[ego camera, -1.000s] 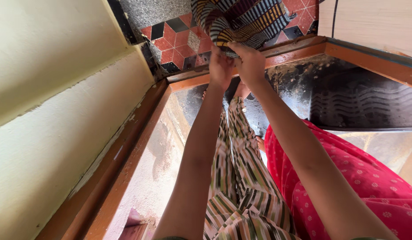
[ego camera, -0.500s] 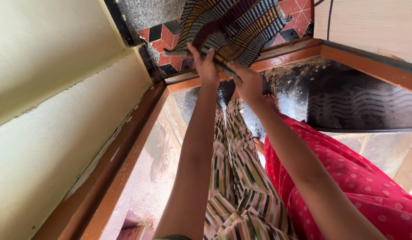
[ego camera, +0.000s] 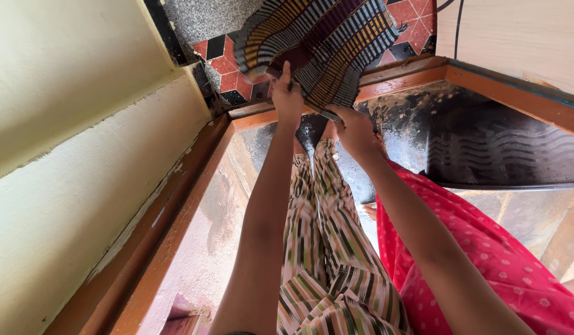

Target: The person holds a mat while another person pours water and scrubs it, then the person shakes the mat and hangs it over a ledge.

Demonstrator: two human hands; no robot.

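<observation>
1. Left hand (ego camera: 287,94): closed on the near edge of the striped cloth (ego camera: 318,43), thumb up against the fabric, fingers curled behind it.
2. Right hand (ego camera: 355,127): closed on the lowest corner of the same cloth, just right of and a little below the left-hand grip; fingers wrapped under the fold.
3. Striped cloth: dark ground with yellow, grey and maroon bands; held aloft between both grips, fanning up and away from them, folded over on itself, clear of the floor.
4. Tiled floor (ego camera: 228,62): red and black geometric pattern, beyond the grips, behind the cloth.
5. Wooden door frame (ego camera: 175,229): orange-brown, running from below the left grip off to the left.
6. Dark ribbed mat (ego camera: 504,149): right of the right-hand grip, on the floor inside the frame.
7. Striped trousers (ego camera: 324,248): pink, green and cream, directly beneath both grips.
8. Red patterned garment (ego camera: 485,248): under the right forearm, right of the trousers.
9. Pale yellow wall (ego camera: 70,124): well left of the left-hand grip.
</observation>
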